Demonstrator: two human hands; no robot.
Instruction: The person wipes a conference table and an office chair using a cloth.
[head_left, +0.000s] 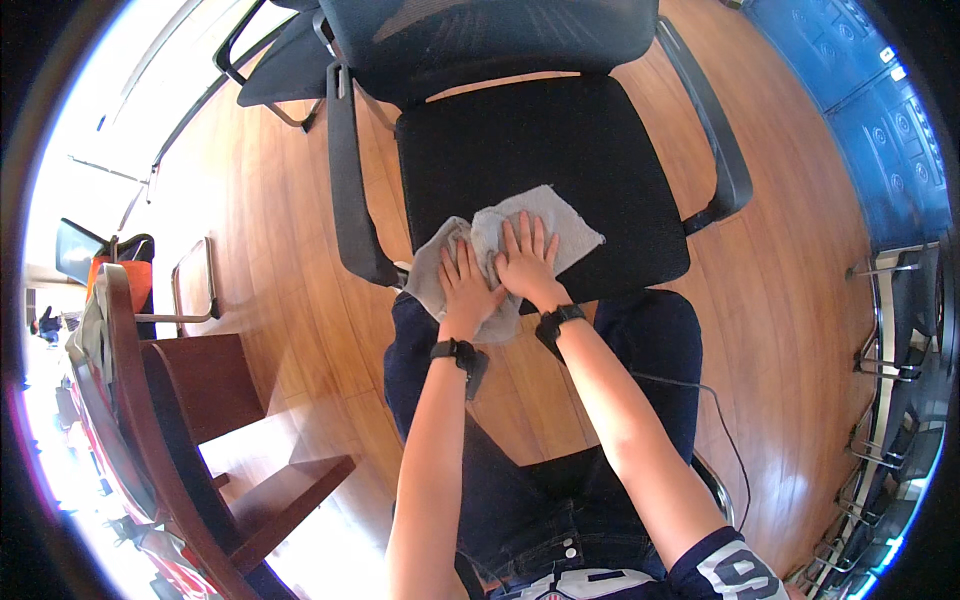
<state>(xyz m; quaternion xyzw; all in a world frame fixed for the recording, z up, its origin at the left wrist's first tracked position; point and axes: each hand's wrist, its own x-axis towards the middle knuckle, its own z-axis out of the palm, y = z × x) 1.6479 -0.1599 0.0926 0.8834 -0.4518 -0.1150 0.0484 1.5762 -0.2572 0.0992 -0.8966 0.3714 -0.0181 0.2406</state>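
A light grey cloth (566, 225), creased between its two halves, lies over the front left part of a black office chair's seat (517, 150). Its lower edge hangs past the seat front. My left hand (466, 291) presses flat on the cloth's left half, near the seat's front left corner. Just right of it, my right hand (527, 262) rests palm down on the cloth's right half, fingers spread. The thumbs lie close together. Each wrist wears a black strap with a small device.
Armrests (352, 180) flank the seat, and a mesh backrest (495, 45) rises behind it. Another chair (289, 64) stands back left. Wooden furniture (202, 382) is at left, stacked chairs (907, 300) and blue panels (847, 90) at right. A thin cable (724, 420) hangs beside my right leg.
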